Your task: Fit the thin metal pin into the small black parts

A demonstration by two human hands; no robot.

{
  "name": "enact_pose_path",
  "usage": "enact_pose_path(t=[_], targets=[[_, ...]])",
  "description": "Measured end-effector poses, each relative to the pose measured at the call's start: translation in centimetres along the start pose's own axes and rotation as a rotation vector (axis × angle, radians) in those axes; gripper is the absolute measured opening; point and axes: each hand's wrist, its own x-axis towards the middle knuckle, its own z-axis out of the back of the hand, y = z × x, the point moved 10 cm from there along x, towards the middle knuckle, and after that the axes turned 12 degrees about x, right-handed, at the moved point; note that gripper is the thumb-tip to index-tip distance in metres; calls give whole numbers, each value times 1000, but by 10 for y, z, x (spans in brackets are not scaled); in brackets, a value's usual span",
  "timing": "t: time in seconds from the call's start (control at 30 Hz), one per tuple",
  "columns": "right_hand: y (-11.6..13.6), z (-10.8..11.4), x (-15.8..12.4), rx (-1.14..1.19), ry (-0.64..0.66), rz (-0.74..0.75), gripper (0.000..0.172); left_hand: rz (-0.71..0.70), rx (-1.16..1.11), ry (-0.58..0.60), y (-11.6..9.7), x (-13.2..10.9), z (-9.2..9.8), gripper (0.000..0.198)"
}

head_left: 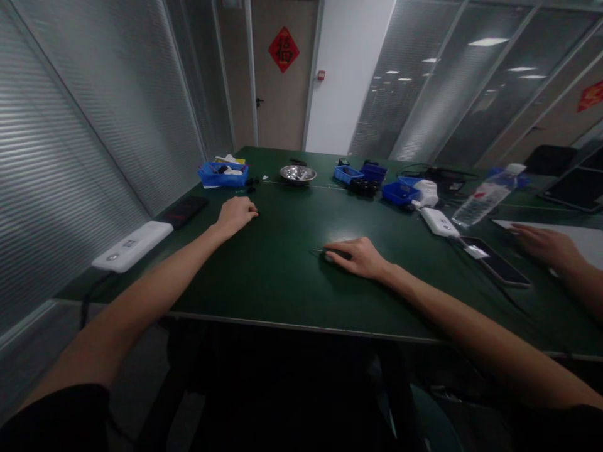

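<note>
My left hand is closed in a pinch above the far left part of the green table. At its fingertips shows a small black part, too small to tell its kind. Nearer the middle, my right hand is wrapped round a screwdriver, low over the tabletop. Its thin metal shaft points left, and most of the dark handle is hidden in my fingers. Beyond my left hand stand a blue bin of mixed things and a shiny metal bowl holding small items.
Small blue bins stand at the back right. A water bottle, a white power strip and a phone lie to the right, near another person's hand. At left are another power strip and a dark flat object.
</note>
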Motion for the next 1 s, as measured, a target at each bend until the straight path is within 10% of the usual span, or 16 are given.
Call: enact_pose_path(t=[0.2, 0.33, 1.0], targets=[[0, -1, 1, 30, 4, -7, 42, -470, -565, 256, -124, -42, -11, 25], [10, 1, 3, 26, 1, 16, 40, -639, -659, 337, -170, -68, -11, 26], [22, -23, 10, 13, 77, -133, 37, -657, -649, 338, -174, -75, -8, 25]])
